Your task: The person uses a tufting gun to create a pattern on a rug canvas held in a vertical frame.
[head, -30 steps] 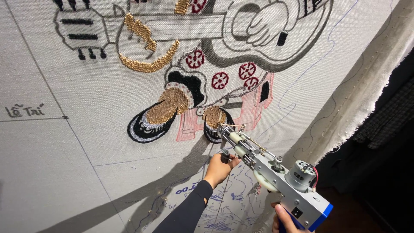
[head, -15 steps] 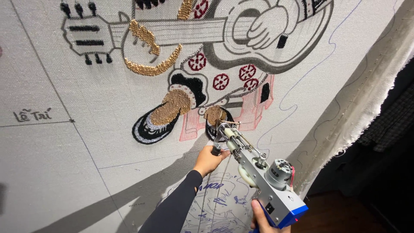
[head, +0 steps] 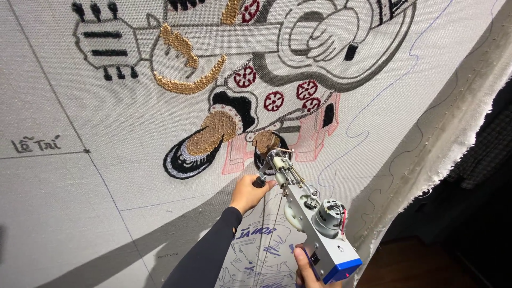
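A metal tufting gun with a grey motor and a blue rear end points its needle at a stretched white cloth. Its tip sits by a small black and gold tufted shoe of a drawn guitar-playing figure. My left hand, in a black sleeve, grips the gun's front handle just below the needle. My right hand holds the rear grip at the bottom edge; only a few of its fingers show. A larger black, silver and gold tufted shoe lies to the left.
The cloth carries a tufted guitar head, gold trim, red flower rounds, pink outlined legs and blue pen lines. The cloth's frayed edge runs down the right, with a dark room and wooden floor beyond.
The view has shifted, so the design sits a little lower and left in frame. Both hands keep the same grip and the gun tip stays at the small shoe.
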